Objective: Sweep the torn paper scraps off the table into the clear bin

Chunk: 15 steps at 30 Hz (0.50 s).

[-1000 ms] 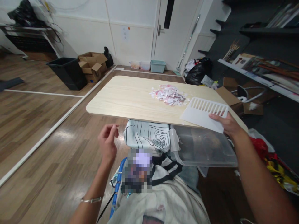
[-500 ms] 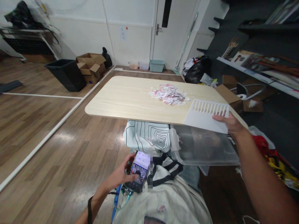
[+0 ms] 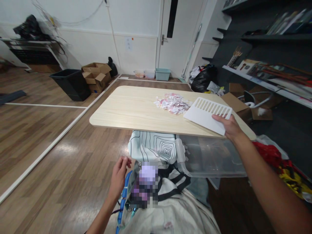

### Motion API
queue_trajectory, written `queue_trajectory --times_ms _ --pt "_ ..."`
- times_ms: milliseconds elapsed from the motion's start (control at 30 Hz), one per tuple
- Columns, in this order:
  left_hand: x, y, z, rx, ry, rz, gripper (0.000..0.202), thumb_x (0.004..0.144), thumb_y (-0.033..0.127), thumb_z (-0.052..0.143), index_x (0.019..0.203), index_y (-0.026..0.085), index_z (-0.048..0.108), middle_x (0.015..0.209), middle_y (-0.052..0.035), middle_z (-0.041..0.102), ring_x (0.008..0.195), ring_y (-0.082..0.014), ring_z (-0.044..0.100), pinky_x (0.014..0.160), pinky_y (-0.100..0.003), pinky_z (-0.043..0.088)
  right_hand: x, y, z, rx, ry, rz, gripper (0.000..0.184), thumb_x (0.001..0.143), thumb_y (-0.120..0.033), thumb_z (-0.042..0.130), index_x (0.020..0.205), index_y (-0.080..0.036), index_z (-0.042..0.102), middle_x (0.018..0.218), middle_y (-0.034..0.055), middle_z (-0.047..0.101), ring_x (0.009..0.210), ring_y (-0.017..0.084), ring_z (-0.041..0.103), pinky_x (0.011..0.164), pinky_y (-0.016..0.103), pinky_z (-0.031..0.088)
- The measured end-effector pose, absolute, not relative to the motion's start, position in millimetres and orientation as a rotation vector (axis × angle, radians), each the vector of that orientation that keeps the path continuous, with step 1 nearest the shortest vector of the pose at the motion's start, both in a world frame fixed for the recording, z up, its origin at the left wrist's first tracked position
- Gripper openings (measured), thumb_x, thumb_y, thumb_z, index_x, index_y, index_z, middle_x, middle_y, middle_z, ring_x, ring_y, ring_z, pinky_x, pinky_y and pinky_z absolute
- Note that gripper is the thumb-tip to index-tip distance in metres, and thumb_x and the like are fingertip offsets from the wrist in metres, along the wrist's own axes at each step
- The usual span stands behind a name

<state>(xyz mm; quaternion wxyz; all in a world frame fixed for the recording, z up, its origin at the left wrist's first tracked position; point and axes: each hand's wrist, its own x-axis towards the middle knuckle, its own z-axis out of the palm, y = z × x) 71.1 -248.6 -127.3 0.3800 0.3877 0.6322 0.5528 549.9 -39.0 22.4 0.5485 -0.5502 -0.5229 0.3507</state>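
Note:
My right hand (image 3: 229, 127) grips the near corner of a flat white plastic scraper (image 3: 206, 114) with slots along its far edge. The scraper lies tilted on the right side of a light wooden table (image 3: 126, 110), just right of a pile of torn pink and white paper scraps (image 3: 172, 103). My left hand (image 3: 119, 177) hangs low over my lap, fingers loosely curled with nothing in them, beside a blurred phone (image 3: 145, 185) and a blue strap (image 3: 122, 201).
A clear plastic bin (image 3: 209, 157) and a black-and-white patterned cushion (image 3: 153, 146) sit under the table's near edge. A black bin (image 3: 70, 84) and cardboard boxes (image 3: 96, 75) stand at the back left. Shelves (image 3: 268, 81) and black bags (image 3: 203, 78) line the right.
My left hand touched the phone half a second ago and has now drawn off to its left. My right hand has shifted the scraper slightly left, nearer the paper pile.

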Motion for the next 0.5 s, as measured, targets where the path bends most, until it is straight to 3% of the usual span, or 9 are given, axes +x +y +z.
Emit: queue_trajectory --times_ms 67,300,500 --pt "61.9 -243.9 -127.6 0.936 1.614 1.565 0.071 0.095 0.096 0.080 0.077 0.028 0.070 0.078 -0.0024 0.068 0.071 -0.0222 0.060 0.064 -0.034 0.049 544.6 -34.9 20.9 -1.312 -1.238 0.820 0.053 0.060 -0.051 0.114 0.097 -0.036 0.080 0.096 0.0005 0.093 0.095 0.036 0.092 0.086 0.050 0.081" --pt "23.0 -204.7 -98.1 0.972 1.476 2.126 0.050 0.103 0.068 0.086 0.087 0.027 0.063 0.082 0.0014 0.063 0.073 -0.0164 0.057 0.068 -0.030 0.047 542.9 -32.8 19.3 -1.321 -1.237 0.853 0.058 0.054 -0.051 0.119 0.098 -0.037 0.084 0.101 -0.0005 0.095 0.096 0.036 0.092 0.088 0.053 0.082" --pt "0.8 -144.2 -61.7 0.952 1.372 2.379 0.046 0.101 0.062 0.083 0.088 0.027 0.056 0.082 0.0017 0.058 0.071 -0.0152 0.055 0.064 -0.028 0.044 546.1 -31.3 14.1 -1.359 -1.263 0.810 0.054 0.060 -0.049 0.116 0.099 -0.034 0.082 0.097 0.0030 0.093 0.104 0.039 0.093 0.088 0.053 0.081"
